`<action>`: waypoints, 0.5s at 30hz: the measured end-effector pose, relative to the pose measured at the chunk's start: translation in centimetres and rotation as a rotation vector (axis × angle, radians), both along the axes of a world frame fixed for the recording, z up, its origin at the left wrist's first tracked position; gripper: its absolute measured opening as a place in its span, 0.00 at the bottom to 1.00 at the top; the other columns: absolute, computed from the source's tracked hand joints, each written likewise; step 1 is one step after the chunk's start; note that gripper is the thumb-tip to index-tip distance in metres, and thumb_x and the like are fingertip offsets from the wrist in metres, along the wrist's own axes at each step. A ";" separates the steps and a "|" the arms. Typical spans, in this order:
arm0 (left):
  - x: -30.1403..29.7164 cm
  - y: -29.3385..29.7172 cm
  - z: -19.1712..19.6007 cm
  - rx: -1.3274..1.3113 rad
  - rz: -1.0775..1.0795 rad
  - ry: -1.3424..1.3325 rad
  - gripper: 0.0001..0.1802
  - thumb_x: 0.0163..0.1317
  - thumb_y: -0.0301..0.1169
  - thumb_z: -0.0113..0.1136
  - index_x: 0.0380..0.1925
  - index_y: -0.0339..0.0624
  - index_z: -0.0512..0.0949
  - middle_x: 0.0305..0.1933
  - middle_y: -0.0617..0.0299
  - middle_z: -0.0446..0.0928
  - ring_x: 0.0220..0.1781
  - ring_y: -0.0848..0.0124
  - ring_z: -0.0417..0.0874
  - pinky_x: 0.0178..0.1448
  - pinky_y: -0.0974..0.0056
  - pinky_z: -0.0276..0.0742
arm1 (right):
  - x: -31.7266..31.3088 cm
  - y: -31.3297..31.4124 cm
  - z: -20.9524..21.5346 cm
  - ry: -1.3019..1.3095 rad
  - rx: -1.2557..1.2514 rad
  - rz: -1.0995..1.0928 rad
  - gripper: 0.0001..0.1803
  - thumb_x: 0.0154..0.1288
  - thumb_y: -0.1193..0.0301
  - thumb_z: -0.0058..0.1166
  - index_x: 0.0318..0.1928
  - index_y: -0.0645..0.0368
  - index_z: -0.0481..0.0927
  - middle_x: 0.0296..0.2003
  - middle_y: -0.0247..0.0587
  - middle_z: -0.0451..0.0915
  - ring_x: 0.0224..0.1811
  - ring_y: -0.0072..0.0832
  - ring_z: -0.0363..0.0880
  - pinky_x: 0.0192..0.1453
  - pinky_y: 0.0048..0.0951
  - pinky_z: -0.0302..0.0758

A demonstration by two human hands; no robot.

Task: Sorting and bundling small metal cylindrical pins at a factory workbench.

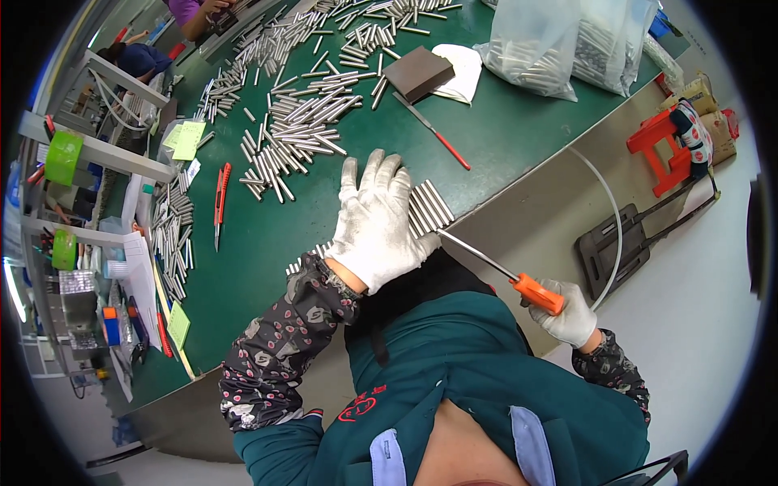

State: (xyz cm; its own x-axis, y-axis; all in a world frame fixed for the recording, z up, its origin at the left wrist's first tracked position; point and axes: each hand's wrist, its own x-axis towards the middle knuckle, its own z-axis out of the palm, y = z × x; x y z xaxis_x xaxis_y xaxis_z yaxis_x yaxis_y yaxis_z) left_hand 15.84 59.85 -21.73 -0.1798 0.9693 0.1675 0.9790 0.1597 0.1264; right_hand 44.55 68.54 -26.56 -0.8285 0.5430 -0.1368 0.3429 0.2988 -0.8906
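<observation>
My left hand (pixel 375 219), in a white work glove, lies flat with its fingers stretched out over a row of metal pins (pixel 429 208) at the table's near edge. The row shows on both sides of the palm; its middle is hidden. In my gloved right hand (pixel 569 317), out past the table edge, is a screwdriver (pixel 538 293) with an orange handle. The fingers are closed round the handle's end. Its long metal shaft points left, and the tip meets or nearly meets the ends of the pins beside my left thumb.
Loose pins (pixel 296 121) spread over the green table (pixel 502 146). A brown block (pixel 419 73), a red-handled file (pixel 442 138) and a red cutter (pixel 221 198) lie around. Bags of pins (pixel 531 53) stand far right. A white hose (pixel 613 211) hangs beside the table. Another person's hand (pixel 215 6) is at the far side.
</observation>
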 end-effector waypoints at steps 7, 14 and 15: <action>0.1 0.0 0.3 -0.018 0.052 -0.045 0.42 0.39 0.50 0.66 0.49 0.28 0.69 0.59 0.43 0.63 0.68 0.50 0.56 0.70 0.42 0.41 | 0.1 0.1 -0.3 -0.002 0.016 0.021 0.04 0.50 0.78 0.53 0.26 0.65 0.72 0.22 0.47 0.72 0.24 0.42 0.70 0.31 0.31 0.69; -0.1 0.1 0.2 -0.008 0.047 -0.014 0.40 0.39 0.51 0.65 0.45 0.27 0.71 0.58 0.42 0.65 0.66 0.51 0.59 0.70 0.42 0.41 | 0.0 0.1 -0.6 0.031 -0.033 0.011 0.04 0.50 0.78 0.53 0.25 0.65 0.71 0.22 0.47 0.71 0.23 0.42 0.68 0.30 0.32 0.69; -0.1 0.2 0.3 -0.008 0.046 -0.014 0.40 0.39 0.51 0.65 0.45 0.27 0.71 0.58 0.42 0.65 0.66 0.51 0.59 0.70 0.42 0.41 | 0.0 0.1 -0.6 0.040 -0.038 0.005 0.04 0.50 0.78 0.53 0.25 0.65 0.71 0.22 0.47 0.71 0.23 0.42 0.68 0.30 0.32 0.69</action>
State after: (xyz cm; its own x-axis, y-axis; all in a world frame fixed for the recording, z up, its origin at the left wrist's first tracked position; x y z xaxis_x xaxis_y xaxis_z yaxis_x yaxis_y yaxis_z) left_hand 15.70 60.02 -21.40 -0.2268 0.9612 0.1573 0.9687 0.2059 0.1387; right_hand 44.54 68.62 -27.21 -0.8362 0.5342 -0.1237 0.3052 0.2659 -0.9144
